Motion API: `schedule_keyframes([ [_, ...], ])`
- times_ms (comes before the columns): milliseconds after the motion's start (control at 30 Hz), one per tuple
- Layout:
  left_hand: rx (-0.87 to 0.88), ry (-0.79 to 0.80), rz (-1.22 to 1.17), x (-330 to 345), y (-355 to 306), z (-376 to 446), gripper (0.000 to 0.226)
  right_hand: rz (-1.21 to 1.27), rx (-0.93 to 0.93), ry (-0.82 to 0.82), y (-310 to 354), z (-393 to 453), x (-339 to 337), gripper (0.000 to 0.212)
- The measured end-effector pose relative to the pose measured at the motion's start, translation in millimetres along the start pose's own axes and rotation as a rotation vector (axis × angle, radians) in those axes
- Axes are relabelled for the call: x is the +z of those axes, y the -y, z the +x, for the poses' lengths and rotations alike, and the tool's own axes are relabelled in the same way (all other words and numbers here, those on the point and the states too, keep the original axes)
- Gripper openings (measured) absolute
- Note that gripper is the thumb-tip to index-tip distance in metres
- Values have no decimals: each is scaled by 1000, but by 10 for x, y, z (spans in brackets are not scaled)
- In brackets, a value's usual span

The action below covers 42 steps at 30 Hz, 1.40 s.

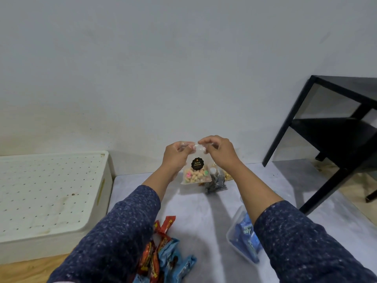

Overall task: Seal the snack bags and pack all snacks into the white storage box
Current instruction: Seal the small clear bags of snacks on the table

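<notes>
At 9 o'clock stands the white storage box (51,193), its perforated lid on. Red and blue snack packets (163,256) lie at 6 o'clock. The left hand (176,155) and right hand (219,152) both pinch the top edge of the clear biscuit bag (195,170), held up at centre. Behind it are other bags (217,179), probably snacks.

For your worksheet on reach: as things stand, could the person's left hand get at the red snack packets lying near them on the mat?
Probably not at once. The left hand is pinching the top of the clear biscuit bag together with the right hand. The red snack packets lie uncovered beside the left forearm, so once it lets go the way looks free.
</notes>
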<state>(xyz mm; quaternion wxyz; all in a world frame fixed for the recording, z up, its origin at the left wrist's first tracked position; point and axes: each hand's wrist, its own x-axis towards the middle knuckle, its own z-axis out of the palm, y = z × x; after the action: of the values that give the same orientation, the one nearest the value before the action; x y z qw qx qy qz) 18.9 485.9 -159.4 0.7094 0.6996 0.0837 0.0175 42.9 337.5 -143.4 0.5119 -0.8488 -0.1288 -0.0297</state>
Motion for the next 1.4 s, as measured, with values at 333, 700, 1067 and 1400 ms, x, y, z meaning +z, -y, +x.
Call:
schedule_keyframes([
  [333, -142, -16, -200, 177, 93, 182, 14, -99, 74, 37, -193, -214, -55, 37],
  [700, 286, 206, 488, 885, 582, 353, 42, -84, 286, 9, -976, 28, -631, 35],
  [1067, 87, 73, 773, 1605, 1076, 801, 40, -170, 271, 197, -1783, 496, -956, 32],
  [1400, 0, 99, 851, 1860, 1306, 937, 42, -281, 283, 323, -2261, 678, -1012, 40],
])
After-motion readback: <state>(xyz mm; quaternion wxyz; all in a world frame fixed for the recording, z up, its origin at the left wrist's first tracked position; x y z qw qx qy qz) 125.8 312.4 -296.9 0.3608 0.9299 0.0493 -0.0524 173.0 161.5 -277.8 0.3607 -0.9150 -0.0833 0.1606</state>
